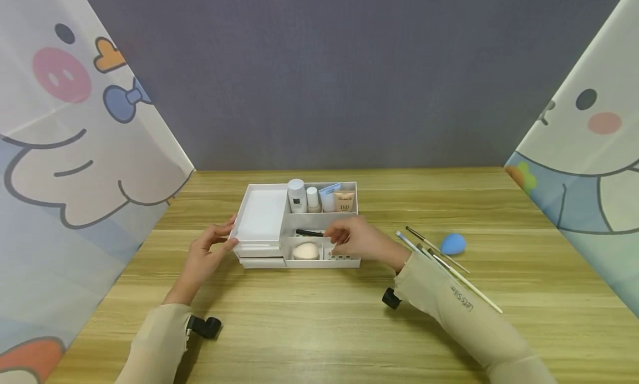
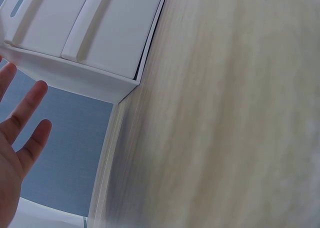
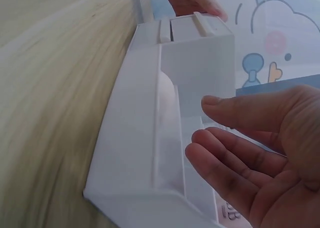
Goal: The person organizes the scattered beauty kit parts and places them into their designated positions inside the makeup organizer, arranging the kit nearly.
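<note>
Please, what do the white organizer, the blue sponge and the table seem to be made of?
The white organizer looks like smooth, slightly shiny plastic: thin, even walls. The blue sponge is probably matte foam, given its dull, rounded surface. The table has a satin, wood-grained top: real wood or printed laminate, I cannot tell.

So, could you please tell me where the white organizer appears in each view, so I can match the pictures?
Head: the white organizer sits just left of and below centre.
Left wrist: upper left corner, cut off by the frame.
Right wrist: centre, stretching from near the top to the bottom edge.
Shared landmark: the left hand, in all three views.
</note>
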`<action>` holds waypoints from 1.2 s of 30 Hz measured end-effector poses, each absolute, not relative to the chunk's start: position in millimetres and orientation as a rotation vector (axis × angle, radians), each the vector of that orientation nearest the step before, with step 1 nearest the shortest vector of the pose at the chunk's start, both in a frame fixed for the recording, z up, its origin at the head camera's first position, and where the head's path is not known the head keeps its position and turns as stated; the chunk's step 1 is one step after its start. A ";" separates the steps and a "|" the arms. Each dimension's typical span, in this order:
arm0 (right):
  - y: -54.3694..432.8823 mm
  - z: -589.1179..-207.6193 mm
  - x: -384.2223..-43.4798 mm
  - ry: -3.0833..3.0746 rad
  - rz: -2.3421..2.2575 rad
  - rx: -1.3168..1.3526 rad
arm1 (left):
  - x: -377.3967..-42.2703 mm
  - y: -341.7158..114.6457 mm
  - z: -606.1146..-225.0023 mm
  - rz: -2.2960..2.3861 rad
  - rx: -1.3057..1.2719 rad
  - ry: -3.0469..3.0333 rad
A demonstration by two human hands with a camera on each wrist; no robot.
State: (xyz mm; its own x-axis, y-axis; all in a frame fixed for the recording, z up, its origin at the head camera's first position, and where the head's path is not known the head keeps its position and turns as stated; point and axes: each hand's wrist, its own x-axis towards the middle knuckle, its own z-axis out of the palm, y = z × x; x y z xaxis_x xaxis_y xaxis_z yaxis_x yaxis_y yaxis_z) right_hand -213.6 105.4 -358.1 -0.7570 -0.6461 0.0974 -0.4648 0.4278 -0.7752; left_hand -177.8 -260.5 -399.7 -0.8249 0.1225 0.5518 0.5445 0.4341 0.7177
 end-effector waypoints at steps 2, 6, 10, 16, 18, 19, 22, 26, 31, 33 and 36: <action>111.0 -357.1 -212.7 2.458 -1.245 -0.961 | -177.5 -260.6 -399.5 -1.360 -0.567 -2.273; 123.5 -353.8 -210.8 2.458 -1.260 -0.961 | -177.2 -259.8 -398.3 -1.358 -0.566 -2.279; 136.1 -352.6 -210.7 2.478 -1.258 -0.957 | -178.4 -259.5 -398.2 -1.365 -0.557 -2.283; 157.7 -353.2 -210.9 2.520 -1.218 -0.963 | -179.1 -260.2 -399.6 -1.356 -0.558 -2.288; 165.5 -354.2 -211.9 2.519 -1.212 -0.984 | -178.5 -260.4 -399.8 -1.356 -0.555 -2.289; 169.5 -354.7 -212.7 2.515 -1.214 -0.993 | -178.2 -260.5 -399.7 -1.359 -0.553 -2.289; 182.2 -354.1 -213.6 2.494 -1.201 -0.996 | -177.6 -260.6 -399.6 -1.356 -0.551 -2.291; 198.9 -347.3 -211.7 2.461 -1.177 -0.922 | -177.2 -260.3 -398.9 -1.347 -0.548 -2.295; 221.5 -339.1 -210.5 2.380 -1.139 -0.828 | -169.1 -252.5 -386.2 -1.329 -0.543 -2.311; 231.6 -338.0 -210.9 2.337 -1.123 -0.816 | -163.3 -247.0 -377.0 -1.324 -0.540 -2.323; 246.7 -338.9 -211.6 2.289 -1.101 -0.818 | -158.0 -242.2 -369.2 -1.323 -0.543 -2.326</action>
State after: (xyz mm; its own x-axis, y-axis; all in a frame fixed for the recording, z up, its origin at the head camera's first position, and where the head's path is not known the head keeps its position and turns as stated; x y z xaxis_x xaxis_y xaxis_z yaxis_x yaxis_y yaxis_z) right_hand -211.6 246.7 -338.9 -0.7124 -0.6852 -0.1515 -0.3091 0.5003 -0.8088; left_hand -158.0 -242.2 -369.2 -0.8410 0.1316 0.5249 0.5183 0.4742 0.7117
